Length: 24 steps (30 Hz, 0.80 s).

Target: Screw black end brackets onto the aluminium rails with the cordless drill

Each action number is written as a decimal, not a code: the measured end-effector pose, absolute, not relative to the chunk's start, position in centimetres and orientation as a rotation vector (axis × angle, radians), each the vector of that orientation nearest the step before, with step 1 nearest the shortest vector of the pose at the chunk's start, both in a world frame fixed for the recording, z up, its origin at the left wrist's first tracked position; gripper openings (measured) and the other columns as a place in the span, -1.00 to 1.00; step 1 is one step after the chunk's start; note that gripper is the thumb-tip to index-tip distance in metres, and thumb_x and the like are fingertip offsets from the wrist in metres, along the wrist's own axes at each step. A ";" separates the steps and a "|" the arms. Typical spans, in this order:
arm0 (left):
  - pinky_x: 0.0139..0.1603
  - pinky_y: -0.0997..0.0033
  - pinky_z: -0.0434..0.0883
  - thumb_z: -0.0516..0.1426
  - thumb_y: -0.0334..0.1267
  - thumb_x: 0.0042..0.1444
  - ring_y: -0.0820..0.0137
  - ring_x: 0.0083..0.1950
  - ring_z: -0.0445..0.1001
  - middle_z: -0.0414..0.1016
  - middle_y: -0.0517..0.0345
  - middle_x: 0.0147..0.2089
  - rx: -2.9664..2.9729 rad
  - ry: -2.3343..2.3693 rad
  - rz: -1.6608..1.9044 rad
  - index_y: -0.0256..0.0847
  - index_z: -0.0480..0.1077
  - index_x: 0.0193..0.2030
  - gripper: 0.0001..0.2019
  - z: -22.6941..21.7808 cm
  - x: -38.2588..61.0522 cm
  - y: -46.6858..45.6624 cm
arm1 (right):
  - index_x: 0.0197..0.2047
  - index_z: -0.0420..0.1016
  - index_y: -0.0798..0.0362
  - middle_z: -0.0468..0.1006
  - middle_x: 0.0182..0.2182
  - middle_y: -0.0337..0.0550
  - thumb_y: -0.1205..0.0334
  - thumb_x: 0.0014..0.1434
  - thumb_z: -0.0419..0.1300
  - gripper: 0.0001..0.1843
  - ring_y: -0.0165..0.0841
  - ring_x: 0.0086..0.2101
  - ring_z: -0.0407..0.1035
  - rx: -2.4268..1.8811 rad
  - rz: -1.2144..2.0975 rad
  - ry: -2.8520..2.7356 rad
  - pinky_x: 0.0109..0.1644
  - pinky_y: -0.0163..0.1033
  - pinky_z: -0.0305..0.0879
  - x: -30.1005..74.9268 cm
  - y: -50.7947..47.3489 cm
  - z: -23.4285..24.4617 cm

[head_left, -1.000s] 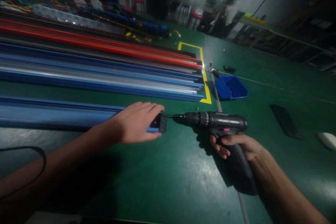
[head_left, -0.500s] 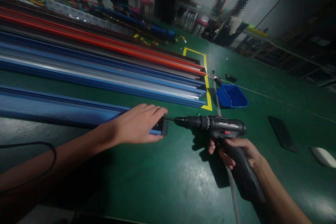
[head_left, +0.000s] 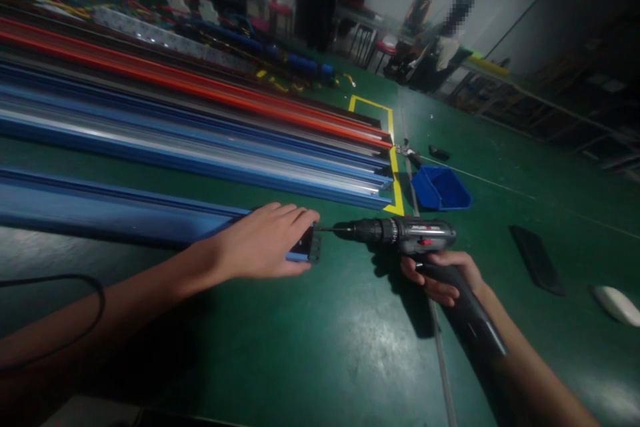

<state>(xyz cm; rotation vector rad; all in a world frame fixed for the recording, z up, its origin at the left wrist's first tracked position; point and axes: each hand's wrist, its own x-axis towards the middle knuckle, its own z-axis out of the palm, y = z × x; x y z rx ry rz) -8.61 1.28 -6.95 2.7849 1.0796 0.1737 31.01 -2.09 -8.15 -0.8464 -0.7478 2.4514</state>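
Note:
My left hand (head_left: 265, 240) is wrapped over the near end of a long blue metal profile (head_left: 125, 207) lying on the green table. A dark end cap (head_left: 315, 245) shows at that end, just past my fingers. In my right hand (head_left: 450, 277) is a black cordless drill (head_left: 425, 235), held by its handle and pointing left. Its long thin bit (head_left: 330, 229) reaches the upper part of the end cap; whether a screw sits at the tip is too small to tell.
Several blue profiles (head_left: 300, 177) and an orange one (head_left: 280, 107) lie behind, ending at a yellow tape outline (head_left: 399, 180). A blue bin (head_left: 443, 188), a dark flat object (head_left: 537, 260) and a white rounded object (head_left: 617, 305) stand to the right. People and wiring are further back.
The drill's body and my right hand have tilted and shifted slightly up and left, while the bit stays at the end cap. My left hand keeps its place on the blue profile.

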 end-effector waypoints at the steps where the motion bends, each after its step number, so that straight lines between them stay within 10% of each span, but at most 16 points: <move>1: 0.08 0.13 0.40 0.25 0.07 0.18 0.07 0.05 0.54 0.55 -0.10 0.06 2.783 1.082 0.166 -0.25 0.27 0.23 -0.40 -7.0 -8.6 1.3 | -0.13 0.48 0.26 0.50 -0.36 -0.09 0.14 0.25 0.22 -0.70 -0.67 -0.73 0.10 -0.834 2.454 -0.754 -0.63 -0.50 0.35 31.0 -2.1 -8.4; 24: 0.11 0.13 0.39 0.25 0.10 0.16 0.07 0.08 0.54 0.54 -0.10 0.10 2.757 1.121 0.156 -0.20 0.29 0.24 -0.38 -7.5 -8.6 1.5 | -0.16 0.47 0.23 0.43 -0.41 -0.20 0.22 0.23 0.22 -0.78 -0.65 -0.72 0.11 -0.763 2.546 -0.636 -0.60 -0.48 0.36 31.2 -2.1 -9.4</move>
